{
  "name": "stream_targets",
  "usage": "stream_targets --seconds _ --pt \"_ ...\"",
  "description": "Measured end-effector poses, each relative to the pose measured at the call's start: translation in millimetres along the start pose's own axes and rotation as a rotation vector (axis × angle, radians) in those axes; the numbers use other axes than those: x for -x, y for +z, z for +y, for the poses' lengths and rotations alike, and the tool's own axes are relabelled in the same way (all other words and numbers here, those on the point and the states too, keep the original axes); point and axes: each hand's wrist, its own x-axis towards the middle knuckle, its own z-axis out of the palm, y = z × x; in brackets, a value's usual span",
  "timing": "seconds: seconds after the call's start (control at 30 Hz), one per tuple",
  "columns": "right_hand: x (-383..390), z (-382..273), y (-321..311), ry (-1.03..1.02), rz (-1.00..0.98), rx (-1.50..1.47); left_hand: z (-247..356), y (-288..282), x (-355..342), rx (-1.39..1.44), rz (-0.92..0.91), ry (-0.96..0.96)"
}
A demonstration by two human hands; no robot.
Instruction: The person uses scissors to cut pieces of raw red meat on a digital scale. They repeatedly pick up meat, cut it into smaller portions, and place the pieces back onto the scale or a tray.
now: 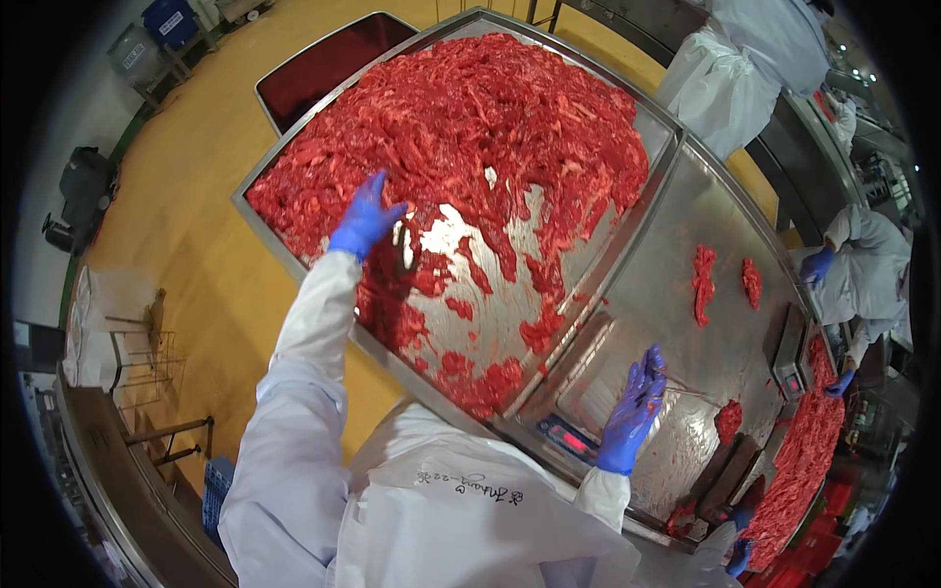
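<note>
Meat [490, 108] is heaped in one tray [600, 257], left hand [367, 218] spread over it, right hand [632, 414] straight-fingered beside one scale [569, 438].

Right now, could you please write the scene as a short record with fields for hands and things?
left hand: gloved, fingers spread, over or on the meat pile, unclear which
right hand: gloved, open, near the scale display
metal tray: holds the pile
narrow meat strips: two, apart, on the metal worktop
dark-red tub: beyond the tray
</note>
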Motion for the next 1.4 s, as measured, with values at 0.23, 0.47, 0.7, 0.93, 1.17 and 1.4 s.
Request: stream_targets --seconds 0.23,0.47,0.7,0.93,1.17,1.4 --pt "3.5 -2.2 76.0 0.2 0.006 0.054 -19.8 17.1 -212.9 -0.061 -0.16 -0.062" --pt "23.2 -3.0 80.6 0.23 0.176 0.166 6.0 13.1 -268.3 -0.419 -0.504 -0.132" --pt "8.6 -10.8 93.2 0.199 -0.071 0.23 -32.0 57.7 -173.6 -0.076 -0.758 0.094" --pt "22.2 3.1 67.6 0.21 -0.198 -0.166 126.0 32.4 72.8 -0.253 -0.748 0.213" --pt "56.1 -26.1 -28.1 0.255 -0.204 -0.158 181.4 54.6 178.3 -0.01 -0.843 0.293" --pt "79.3 -23.6 -92.9 0.21 -0.262 -0.313 166.6 105.0 213.5 -0.093 -0.431 0.281"
